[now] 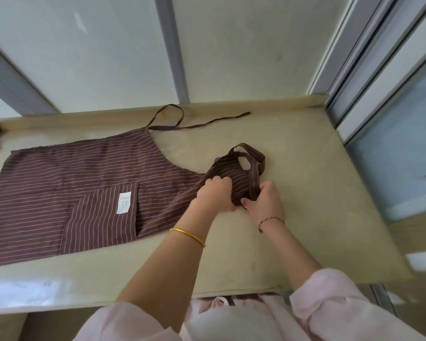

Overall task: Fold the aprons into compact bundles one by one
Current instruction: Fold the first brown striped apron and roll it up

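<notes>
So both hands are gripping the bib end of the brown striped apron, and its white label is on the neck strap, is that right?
Not quite. The head view shows the white label on the pocket, not the neck strap. Both the left hand and right hand do grip the apron's bib end.

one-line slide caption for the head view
Both hands, left and right, grip the bib end of a brown striped apron spread on a beige table.

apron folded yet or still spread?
Mostly spread. The apron's skirt and pocket lie flat on the counter; only the bib end is bunched, gripped by the left hand and right hand.
</notes>
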The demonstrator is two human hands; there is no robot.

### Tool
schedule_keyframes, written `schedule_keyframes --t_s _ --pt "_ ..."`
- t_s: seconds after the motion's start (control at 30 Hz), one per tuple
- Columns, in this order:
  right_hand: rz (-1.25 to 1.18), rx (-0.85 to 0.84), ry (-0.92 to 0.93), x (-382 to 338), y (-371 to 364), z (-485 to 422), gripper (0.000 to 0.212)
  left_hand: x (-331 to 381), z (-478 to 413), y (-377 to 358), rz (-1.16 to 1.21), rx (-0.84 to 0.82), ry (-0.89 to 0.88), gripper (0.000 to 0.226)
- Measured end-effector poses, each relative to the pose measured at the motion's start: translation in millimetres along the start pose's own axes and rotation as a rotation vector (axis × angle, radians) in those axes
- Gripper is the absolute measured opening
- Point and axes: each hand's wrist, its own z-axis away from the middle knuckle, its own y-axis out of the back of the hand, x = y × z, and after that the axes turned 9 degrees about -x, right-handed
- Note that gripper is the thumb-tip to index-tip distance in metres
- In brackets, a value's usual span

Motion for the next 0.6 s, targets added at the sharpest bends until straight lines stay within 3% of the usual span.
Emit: schedule_keyframes --t_s 0.07,0.13,0.2,0.23,0.3,0.4,0.53,0.6 --pt "-0.085 -0.096 -0.047 0.4 7.8 -6.5 0.031 0.2 -4.6 -7.8 -0.055 0.04 0.001 0.041" --pt "-0.303 -0.296 -0.149 -0.8 25.2 -15.8 0.028 -1.7 -6.8 -9.5 -0.055 0.05 -0.019 0.027" --pt "-0.415 -0.379 -0.225 -0.6 46.8 -28.5 0.027 -4.2 -7.1 -3.8 -0.025 -0.01 -0.075 0.017" --pt "-0.394 -0.324 -0.233 -0.8 58.0 -36.8 0.023 -5.0 -6.3 1.3 -0.011 -0.072 -0.112 0.015" --pt "-0.28 -0.06 -0.177 -4.1 79.8 -54.6 0.016 -3.7 -1.0 13.8 -0.015 -0.248 -0.184 0.017" --pt "-0.081 0.328 0.116 -19.9 107.0 -72.4 0.018 -1.2 1.1 21.9 -0.012 -0.456 -0.221 0.016" --pt "-0.022 0.5 0.382 -42.5 119.9 -77.4 0.034 2.3 -5.4 9.9 0.082 -0.647 -0.22 0.021" --pt "0.065 0.504 0.296 -32.1 115.6 -82.9 0.047 3.7 -10.7 8.9 0.144 -0.614 -0.24 0.014"
